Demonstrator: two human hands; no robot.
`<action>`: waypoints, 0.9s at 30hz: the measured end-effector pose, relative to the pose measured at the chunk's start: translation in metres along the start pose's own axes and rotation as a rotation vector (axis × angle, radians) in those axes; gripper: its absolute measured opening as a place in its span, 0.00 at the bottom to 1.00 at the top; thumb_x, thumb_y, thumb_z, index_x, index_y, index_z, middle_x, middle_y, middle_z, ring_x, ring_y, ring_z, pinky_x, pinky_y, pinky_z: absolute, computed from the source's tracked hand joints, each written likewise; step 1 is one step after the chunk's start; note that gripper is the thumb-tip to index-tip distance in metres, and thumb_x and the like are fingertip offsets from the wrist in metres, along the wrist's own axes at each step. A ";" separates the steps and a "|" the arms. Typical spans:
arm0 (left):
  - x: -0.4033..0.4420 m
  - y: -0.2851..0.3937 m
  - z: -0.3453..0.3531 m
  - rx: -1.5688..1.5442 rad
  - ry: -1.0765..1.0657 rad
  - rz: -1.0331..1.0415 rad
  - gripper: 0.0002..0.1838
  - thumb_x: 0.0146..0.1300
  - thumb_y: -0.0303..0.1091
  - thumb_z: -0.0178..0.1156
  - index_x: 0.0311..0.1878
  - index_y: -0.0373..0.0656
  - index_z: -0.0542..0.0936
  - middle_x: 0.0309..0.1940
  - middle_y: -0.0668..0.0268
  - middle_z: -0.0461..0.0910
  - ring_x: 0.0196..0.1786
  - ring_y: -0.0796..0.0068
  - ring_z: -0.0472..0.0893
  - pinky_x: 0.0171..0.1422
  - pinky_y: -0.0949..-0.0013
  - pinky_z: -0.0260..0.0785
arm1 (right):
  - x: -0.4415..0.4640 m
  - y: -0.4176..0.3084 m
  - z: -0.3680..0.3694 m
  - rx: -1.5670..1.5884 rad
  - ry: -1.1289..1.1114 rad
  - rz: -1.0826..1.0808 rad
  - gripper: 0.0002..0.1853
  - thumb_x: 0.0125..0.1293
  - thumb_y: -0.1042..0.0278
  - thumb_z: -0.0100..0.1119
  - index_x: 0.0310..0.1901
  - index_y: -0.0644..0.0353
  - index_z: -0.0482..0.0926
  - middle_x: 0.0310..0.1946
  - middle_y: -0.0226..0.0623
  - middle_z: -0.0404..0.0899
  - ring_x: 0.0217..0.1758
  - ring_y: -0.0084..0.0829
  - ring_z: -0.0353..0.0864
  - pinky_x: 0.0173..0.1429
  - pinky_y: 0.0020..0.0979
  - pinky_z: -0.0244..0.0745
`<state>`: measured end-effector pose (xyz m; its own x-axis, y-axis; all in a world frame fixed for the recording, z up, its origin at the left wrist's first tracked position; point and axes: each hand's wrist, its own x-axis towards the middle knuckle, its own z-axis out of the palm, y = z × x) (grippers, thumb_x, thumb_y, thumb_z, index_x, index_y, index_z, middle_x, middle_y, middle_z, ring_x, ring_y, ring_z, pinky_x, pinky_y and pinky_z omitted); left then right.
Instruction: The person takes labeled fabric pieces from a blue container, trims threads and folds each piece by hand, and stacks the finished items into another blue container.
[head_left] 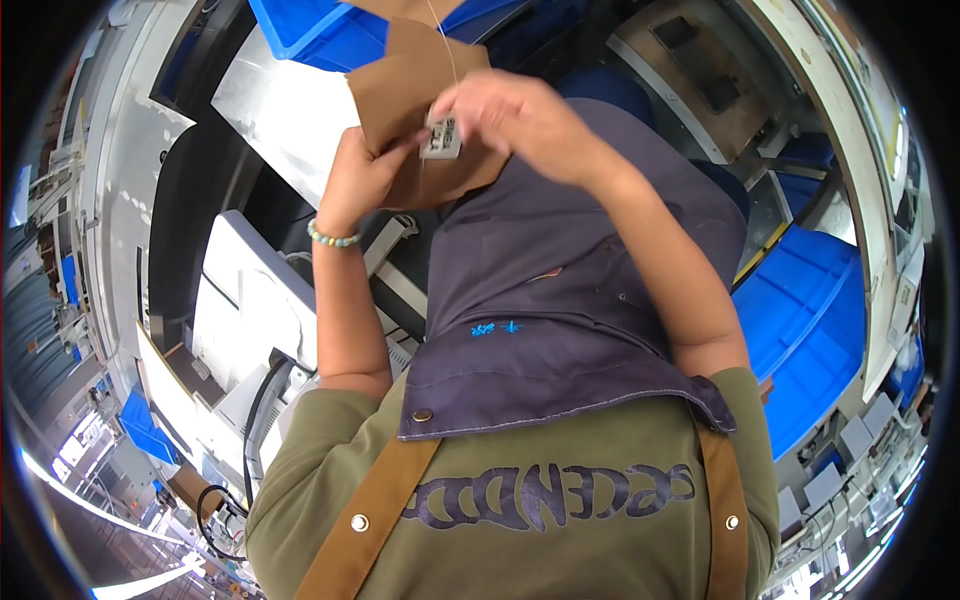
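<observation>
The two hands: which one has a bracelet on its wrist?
The left hand, the one gripping the brown piece: a beaded bracelet circles its wrist. The blurred right hand has a bare wrist.

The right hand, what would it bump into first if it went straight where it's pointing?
Probably the small white label, with the brown sheet behind it. The right hand is blurred and close, so I can't tell if it already touches the label.
</observation>
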<state>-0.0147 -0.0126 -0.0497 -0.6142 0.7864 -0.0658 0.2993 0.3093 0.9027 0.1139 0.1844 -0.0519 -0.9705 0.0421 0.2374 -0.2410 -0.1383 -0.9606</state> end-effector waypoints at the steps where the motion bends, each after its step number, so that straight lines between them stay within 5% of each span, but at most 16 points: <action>1: -0.001 0.002 -0.004 0.059 -0.059 -0.015 0.13 0.64 0.32 0.66 0.45 0.32 0.83 0.33 0.58 0.86 0.34 0.76 0.82 0.42 0.70 0.74 | 0.007 -0.001 -0.007 -0.145 0.127 -0.071 0.18 0.78 0.57 0.48 0.50 0.64 0.82 0.41 0.26 0.78 0.29 0.13 0.65 0.37 0.18 0.65; 6: -0.014 0.032 -0.015 0.232 -0.232 0.011 0.13 0.62 0.34 0.67 0.43 0.34 0.83 0.26 0.53 0.83 0.26 0.67 0.81 0.38 0.66 0.74 | 0.022 0.021 -0.005 -0.167 0.158 -0.048 0.19 0.78 0.56 0.48 0.51 0.63 0.82 0.42 0.32 0.83 0.28 0.23 0.72 0.38 0.23 0.70; 10: -0.019 0.024 -0.034 0.284 -0.192 -0.097 0.13 0.62 0.34 0.66 0.44 0.34 0.84 0.27 0.52 0.83 0.26 0.66 0.80 0.38 0.66 0.74 | 0.001 0.036 -0.028 -0.921 -0.058 0.087 0.15 0.73 0.57 0.52 0.43 0.59 0.83 0.39 0.42 0.83 0.46 0.46 0.82 0.47 0.42 0.77; 16: -0.012 0.017 -0.037 0.334 -0.120 -0.183 0.13 0.63 0.33 0.66 0.45 0.33 0.84 0.29 0.52 0.84 0.28 0.69 0.80 0.40 0.65 0.73 | -0.008 0.057 -0.043 -1.369 0.066 -0.092 0.11 0.70 0.61 0.57 0.33 0.58 0.77 0.29 0.37 0.79 0.35 0.40 0.83 0.39 0.38 0.78; 20: -0.006 0.004 -0.031 0.315 0.034 -0.193 0.15 0.64 0.34 0.66 0.45 0.29 0.83 0.30 0.52 0.85 0.32 0.72 0.82 0.42 0.66 0.73 | 0.003 0.036 -0.032 -1.363 0.293 -0.086 0.13 0.70 0.59 0.56 0.30 0.58 0.79 0.25 0.38 0.80 0.30 0.41 0.84 0.35 0.39 0.80; 27: 0.004 -0.052 0.003 -0.396 0.422 -0.388 0.18 0.66 0.36 0.67 0.50 0.29 0.82 0.43 0.59 0.85 0.43 0.72 0.83 0.49 0.68 0.75 | -0.012 0.016 0.024 -0.539 0.400 -0.108 0.12 0.72 0.68 0.53 0.35 0.67 0.81 0.33 0.48 0.84 0.39 0.46 0.84 0.45 0.36 0.78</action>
<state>-0.0306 -0.0245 -0.0983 -0.8784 0.3582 -0.3163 -0.2385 0.2448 0.9398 0.1216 0.1578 -0.0662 -0.8386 0.4050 0.3643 -0.1986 0.3955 -0.8967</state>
